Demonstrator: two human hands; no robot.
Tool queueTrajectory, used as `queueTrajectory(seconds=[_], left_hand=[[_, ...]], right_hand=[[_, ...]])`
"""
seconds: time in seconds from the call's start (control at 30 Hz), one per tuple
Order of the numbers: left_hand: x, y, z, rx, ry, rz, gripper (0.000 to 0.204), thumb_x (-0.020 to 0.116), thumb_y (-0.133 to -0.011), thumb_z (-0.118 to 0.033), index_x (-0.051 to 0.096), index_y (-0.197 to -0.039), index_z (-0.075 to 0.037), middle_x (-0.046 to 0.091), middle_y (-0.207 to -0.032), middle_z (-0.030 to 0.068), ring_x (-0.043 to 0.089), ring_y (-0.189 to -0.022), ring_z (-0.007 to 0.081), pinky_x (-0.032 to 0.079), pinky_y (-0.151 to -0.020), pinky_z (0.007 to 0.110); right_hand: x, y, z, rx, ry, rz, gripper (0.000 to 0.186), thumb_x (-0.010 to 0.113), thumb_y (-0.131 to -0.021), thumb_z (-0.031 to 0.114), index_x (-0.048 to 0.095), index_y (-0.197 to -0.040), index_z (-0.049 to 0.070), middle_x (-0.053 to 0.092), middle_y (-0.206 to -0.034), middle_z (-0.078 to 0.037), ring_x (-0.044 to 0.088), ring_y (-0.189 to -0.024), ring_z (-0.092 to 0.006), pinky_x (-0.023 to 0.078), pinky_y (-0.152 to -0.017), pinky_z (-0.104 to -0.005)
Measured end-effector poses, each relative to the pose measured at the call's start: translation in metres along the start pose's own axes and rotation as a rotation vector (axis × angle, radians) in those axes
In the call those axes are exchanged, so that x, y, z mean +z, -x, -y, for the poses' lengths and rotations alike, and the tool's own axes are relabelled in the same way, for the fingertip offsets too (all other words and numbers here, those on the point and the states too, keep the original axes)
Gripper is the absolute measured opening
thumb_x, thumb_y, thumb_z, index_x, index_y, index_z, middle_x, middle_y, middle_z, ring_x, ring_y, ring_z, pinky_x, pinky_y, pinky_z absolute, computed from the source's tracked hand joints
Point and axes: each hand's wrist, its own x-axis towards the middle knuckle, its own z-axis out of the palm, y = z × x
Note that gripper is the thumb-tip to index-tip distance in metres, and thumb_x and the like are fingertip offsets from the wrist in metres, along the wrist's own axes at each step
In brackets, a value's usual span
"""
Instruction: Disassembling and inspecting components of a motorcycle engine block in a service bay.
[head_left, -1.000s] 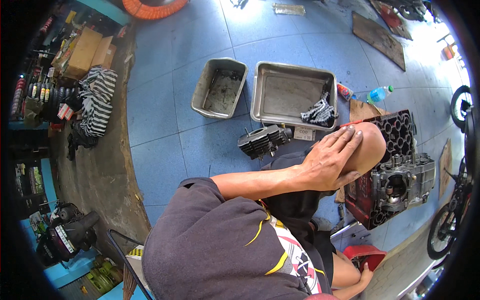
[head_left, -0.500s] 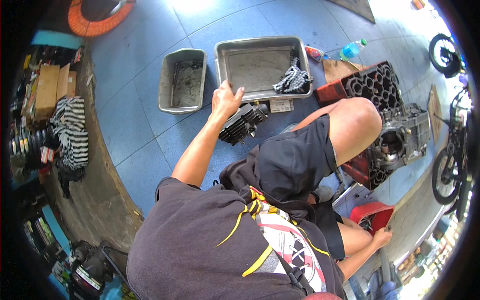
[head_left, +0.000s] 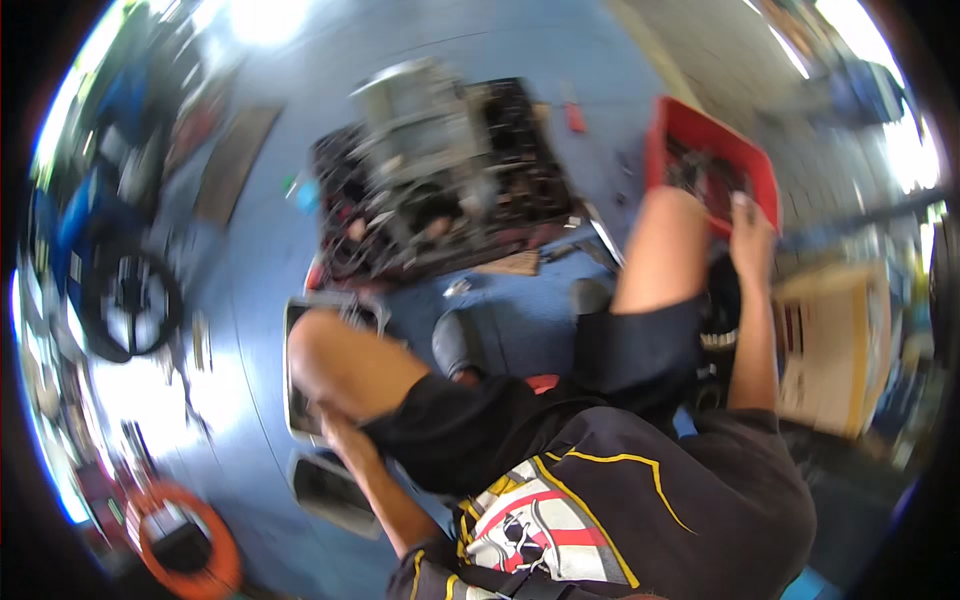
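My left hand (head_left: pixel 338 428) reaches down past my left knee to the rim of the grey metal tray (head_left: pixel 297 425), its fingers closed there though blurred. My knee hides much of that tray. On my right, my right hand (head_left: pixel 752 240) is closed on the near rim of a red plastic basin (head_left: pixel 765 170). Dark metal parts (head_left: pixel 708 175), too smeared to name, lie inside the basin. In front of me a grey engine case (head_left: pixel 420 125) rests on a dark, red-edged crate (head_left: pixel 525 120).
A second, deeper metal bin (head_left: pixel 335 495) stands beside the tray. An orange ring-shaped object (head_left: pixel 215 535) lies at lower left. A cardboard box (head_left: pixel 830 345) is beside my right arm. Wheels (head_left: pixel 130 305) show at the left. A flat board (head_left: pixel 240 150) lies on the blue tiles.
My view has swung to the right, bringing the crate and engine case to the front and the red basin to upper right. Both hands stay at the same containers.
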Motion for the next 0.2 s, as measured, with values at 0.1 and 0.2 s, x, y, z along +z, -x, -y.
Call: queueTrajectory(seconds=[0.1, 0.2], left_hand=[[0.005, -0.012, -0.008, 0.13, -0.172, -0.098, 0.071, 0.028, -0.103, -0.052, 0.027, -0.15, 0.002, 0.04, -0.146, 0.024, 0.041, -0.134, 0.0326, 0.033, -0.111, 0.041], [0.001, -0.028, -0.008, 0.309, -0.117, -0.004, 0.071, 0.029, -0.103, -0.052, 0.021, -0.152, 0.0, 0.028, -0.154, 0.0238, 0.036, -0.137, 0.0331, 0.029, -0.114, 0.04]], right_hand=[[0.002, 0.059, -0.063, 0.295, -0.098, 0.127, 0.06, 0.046, -0.097, 0.052, 0.068, -0.1, -0.003, 0.069, -0.095, -0.024, 0.067, -0.094, -0.0351, 0.049, -0.085, -0.0425], [0.058, 0.144, -0.126, 0.245, -0.406, 0.487, 0.064, 0.039, -0.1, 0.054, 0.064, -0.085, -0.003, 0.067, -0.079, -0.018, 0.063, -0.077, -0.0284, 0.047, -0.072, -0.0433]])
